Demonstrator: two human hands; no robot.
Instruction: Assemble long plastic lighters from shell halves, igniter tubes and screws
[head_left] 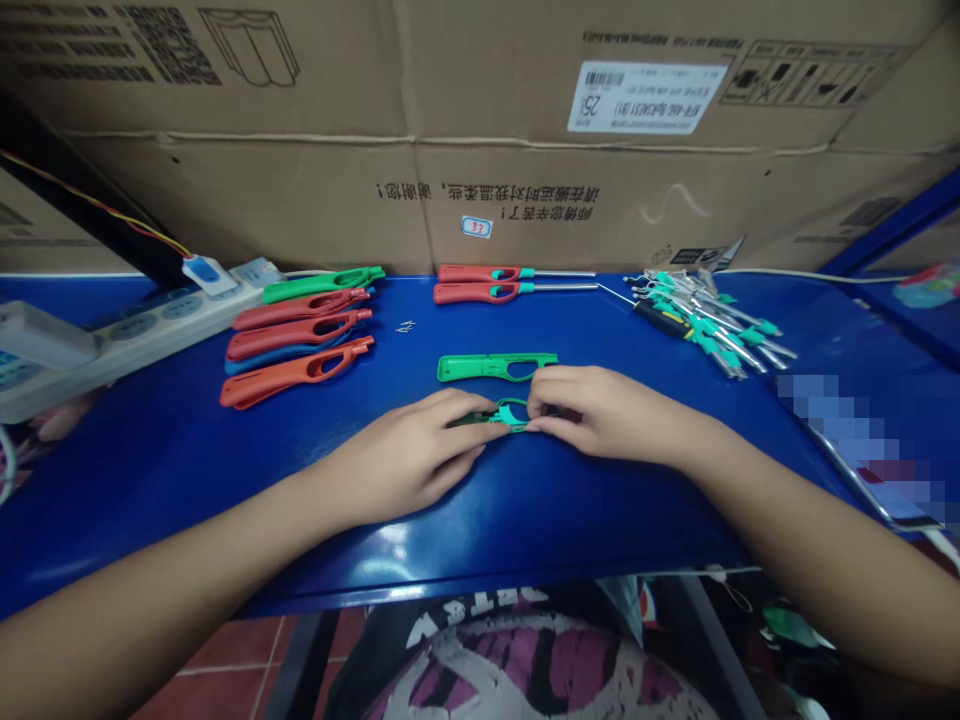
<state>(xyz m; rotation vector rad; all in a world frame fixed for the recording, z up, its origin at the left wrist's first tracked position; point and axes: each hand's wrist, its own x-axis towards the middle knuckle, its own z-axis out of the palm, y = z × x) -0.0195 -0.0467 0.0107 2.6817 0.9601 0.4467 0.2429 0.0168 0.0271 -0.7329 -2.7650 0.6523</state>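
Observation:
A green lighter shell half with a teal trigger piece lies low over the blue table between my hands. My left hand has its fingers closed on the shell's left part, fingertips by the teal piece. Thumb and fingers of my right hand pinch the shell's right end, which they mostly hide. Just beyond, a second green shell half rests with its hollow side up, its right end close to my right hand's knuckles.
Red and green lighter shells lie at left beside a power strip. Two red lighters sit at the back, near tiny metal parts. At right are metal rods with teal pieces, a screwdriver and a phone-like device.

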